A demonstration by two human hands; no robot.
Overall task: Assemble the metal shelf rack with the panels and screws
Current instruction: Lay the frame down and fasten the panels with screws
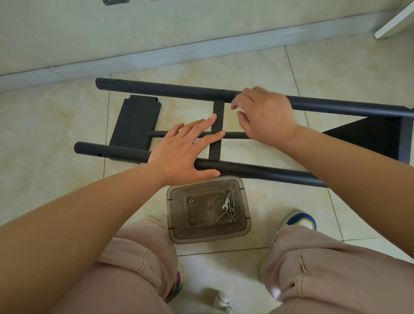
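Observation:
A black metal rack frame lies flat on the tiled floor: a far tube (156, 88), a near tube (112, 153), a flat crossbar (216, 112) and a thin rod (233, 135) between them. A loose black panel (134, 125) lies under the frame's left end. A mounted panel (376, 136) sits at the right end. My left hand (183, 150) rests flat, fingers spread, over the near tube and the crossbar. Above the thin rod, just right of the crossbar, my right hand (266, 116) hovers with fingers curled and nothing visible in it. Screws (229, 208) lie in a smoky plastic tub (174, 201).
The tub stands on the floor just in front of the near tube, between my knees and shoes. A grey skirting board (201, 51) runs along the wall behind the frame. A white board corner (396, 20) is at top right, and a small black bracket (115, 1) at the top edge.

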